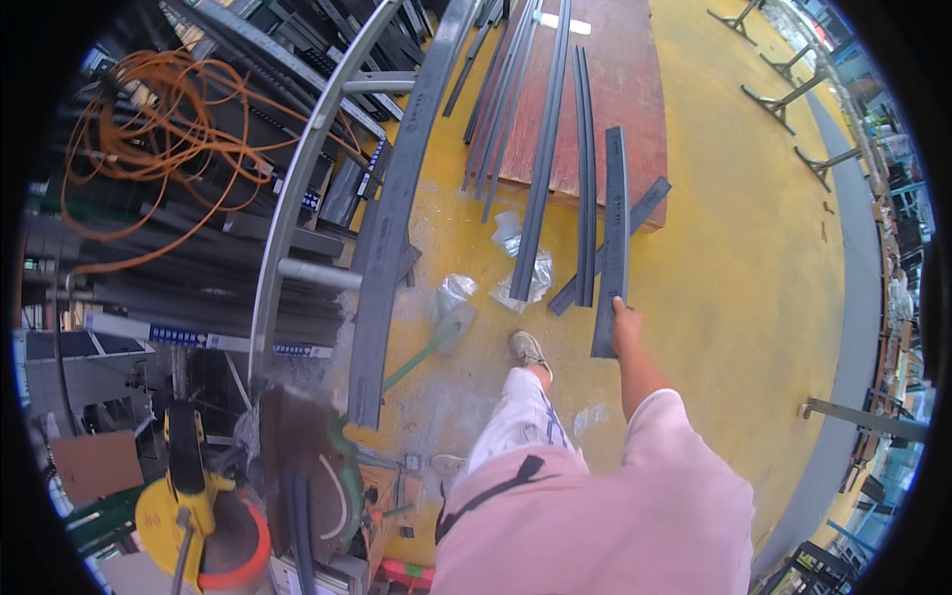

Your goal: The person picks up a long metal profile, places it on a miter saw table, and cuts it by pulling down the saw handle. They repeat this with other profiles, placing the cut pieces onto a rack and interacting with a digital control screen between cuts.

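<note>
My right hand [627, 327] is closed round the near end of a dark grey flat metal profile [615, 223], which points away from me over the floor. My left hand is not in view. Just left of the held piece, several long dark profiles [545, 149] reach out past the near end of a reddish wooden board [635, 89]. A shorter dark strip [650, 203] slants behind the held profile, partly hidden by it. Farther left, a long wide dark profile [390, 248] lies along a metal frame.
A yellow cutting saw [188, 506] with an orange-rimmed disc stands at the lower left. Above it, an orange hose [159, 149] hangs coiled by racks of dark profiles. Crumpled clear plastic [526, 273] and a green-handled tool [436, 342] lie on the yellow floor [754, 248]. Metal stands [783, 99] line the far right.
</note>
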Action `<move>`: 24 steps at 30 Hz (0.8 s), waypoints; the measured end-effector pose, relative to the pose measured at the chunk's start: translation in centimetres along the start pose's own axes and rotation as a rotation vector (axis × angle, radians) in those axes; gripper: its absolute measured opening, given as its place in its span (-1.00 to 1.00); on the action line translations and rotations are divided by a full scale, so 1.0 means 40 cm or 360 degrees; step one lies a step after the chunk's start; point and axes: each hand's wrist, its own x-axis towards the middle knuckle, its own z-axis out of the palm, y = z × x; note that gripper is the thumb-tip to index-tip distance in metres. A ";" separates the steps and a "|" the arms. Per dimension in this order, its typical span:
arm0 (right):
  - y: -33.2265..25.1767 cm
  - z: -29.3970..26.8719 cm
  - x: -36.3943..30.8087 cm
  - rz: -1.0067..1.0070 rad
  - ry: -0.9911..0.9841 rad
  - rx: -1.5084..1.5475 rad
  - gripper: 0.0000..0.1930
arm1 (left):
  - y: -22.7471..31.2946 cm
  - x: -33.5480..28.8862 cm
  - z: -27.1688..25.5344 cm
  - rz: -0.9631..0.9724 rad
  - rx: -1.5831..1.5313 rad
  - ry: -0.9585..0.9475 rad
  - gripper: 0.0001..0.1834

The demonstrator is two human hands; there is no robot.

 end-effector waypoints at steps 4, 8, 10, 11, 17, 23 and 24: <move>-0.095 0.102 0.371 0.0325 -0.0050 -0.0026 -0.54 | 0.283 -0.254 -0.016 -0.0045 -0.0625 -0.0422 -0.71; -0.139 0.141 0.704 0.0305 -0.0130 0.0260 -0.64 | 0.515 -0.335 -0.094 0.0165 -0.0808 -0.0676 -0.71; -0.154 0.137 0.765 0.0123 -0.0337 0.0543 -0.69 | 0.646 -0.379 -0.140 0.0231 -0.0790 -0.0718 -0.71; -0.141 0.116 0.805 0.0443 -0.0526 0.0418 -0.74 | 0.722 -0.409 -0.144 0.0118 -0.0742 -0.0681 -0.66; 0.197 0.109 0.842 0.0812 -0.0231 0.0284 -0.78 | 0.823 -0.351 -0.053 0.0050 -0.0528 -0.0986 -0.71; 0.487 0.226 0.917 0.0921 0.0217 0.0699 -0.62 | 0.911 -0.392 0.113 -0.0086 -0.0178 -0.1130 -0.78; 0.546 0.246 0.916 0.1008 0.0158 0.0793 -0.57 | 0.928 -0.397 0.132 -0.0103 -0.0162 -0.1137 -0.78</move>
